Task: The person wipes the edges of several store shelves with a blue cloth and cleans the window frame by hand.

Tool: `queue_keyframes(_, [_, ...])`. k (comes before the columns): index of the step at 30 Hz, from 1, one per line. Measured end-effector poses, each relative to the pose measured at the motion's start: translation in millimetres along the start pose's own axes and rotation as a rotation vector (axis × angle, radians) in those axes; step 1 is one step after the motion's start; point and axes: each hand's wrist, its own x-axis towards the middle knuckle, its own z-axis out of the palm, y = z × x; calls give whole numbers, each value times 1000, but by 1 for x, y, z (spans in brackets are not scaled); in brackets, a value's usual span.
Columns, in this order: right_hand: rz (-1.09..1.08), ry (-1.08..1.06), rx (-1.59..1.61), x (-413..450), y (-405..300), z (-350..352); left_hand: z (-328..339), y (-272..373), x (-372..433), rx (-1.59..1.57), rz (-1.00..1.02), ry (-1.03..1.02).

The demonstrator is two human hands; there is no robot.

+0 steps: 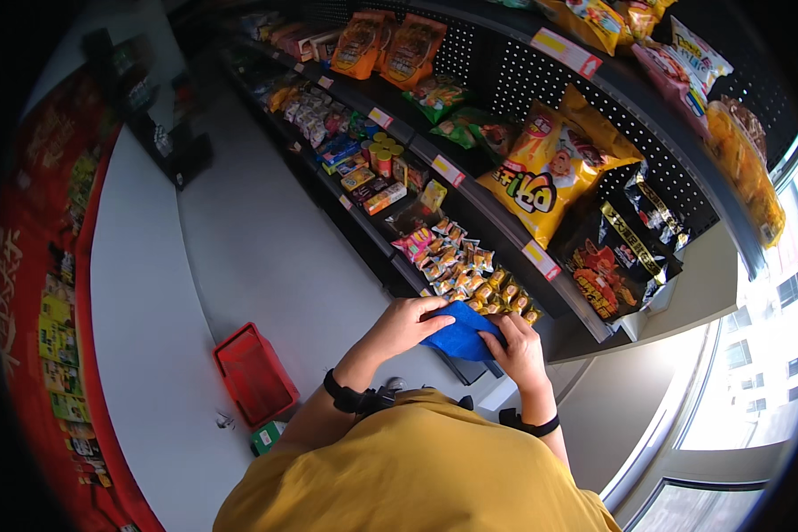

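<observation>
A blue cloth [461, 332] is stretched between both hands in front of the body. My left hand [412, 322] grips its left edge, thumb on top. My right hand [515, 344] holds the right edge with bent fingers. Just beyond the cloth, small wrapped snacks [462, 266] lie loose on the lower shelf. Small boxes [372, 186] and several canisters [382, 156] stand farther along that shelf. A large yellow snack bag [552, 173] and black snack packs [622, 256] occupy the shelf above.
Metal shelf edges with price tags [447, 171] run diagonally past the hands. On the floor at the left are a red plastic basket [255, 376] and a green box [267, 437]. A red display rack [46, 199] stands at far left; a bright window [745, 372] is at right.
</observation>
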Motion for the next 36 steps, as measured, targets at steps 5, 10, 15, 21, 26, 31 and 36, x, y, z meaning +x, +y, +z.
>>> queue_keyframes(5, [-196, -58, 8, 58, -30, 47, -70, -10, -23, 74, -80, 130])
queue_keyframes(10, [-370, -159, 131, 109, -48, 75, -103, -27, -47, 34, -143, 320])
queue_keyframes(15, [-383, -331, 232, 147, -57, 102, -123, -49, -65, 37, -181, 449])
queue_keyframes(21, [-392, -483, 311, 202, -69, 142, -157, -70, -59, -20, -271, 571])
queue_keyframes(26, [-479, -379, 430, 259, -51, 170, -193, -90, -23, -48, -311, 588])
queue_keyframes(31, [-338, -231, 229, 333, -21, 173, -240, -98, 30, -68, -317, 528])
queue_keyframes(36, [-292, 33, 155, 410, 11, 184, -287, -96, 87, -55, -285, 438])
